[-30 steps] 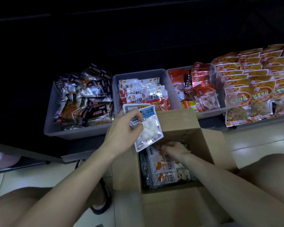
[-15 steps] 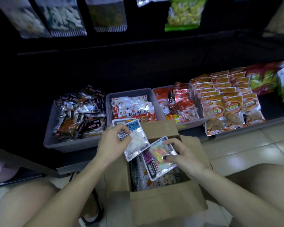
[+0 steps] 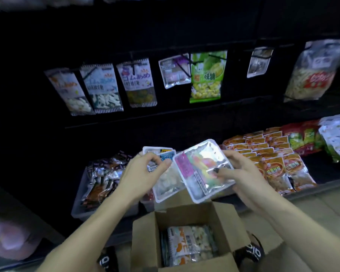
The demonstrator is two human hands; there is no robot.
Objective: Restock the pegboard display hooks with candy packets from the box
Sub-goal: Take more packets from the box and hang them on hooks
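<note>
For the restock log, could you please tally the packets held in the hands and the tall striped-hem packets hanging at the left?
Held packets: 2, white-candy packet in left hand, colourful packet in right hand.
Tall hanging packets: 3.
Total: 5.

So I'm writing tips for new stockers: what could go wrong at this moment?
Each hand pinches one glossy packet: the left hand holds the white candy packet, the right hand the colourful packet. Either could slip while being hooked. They also overlap, so one may snag the other. The hooks are dimly lit, so a hang hole could miss.
</note>
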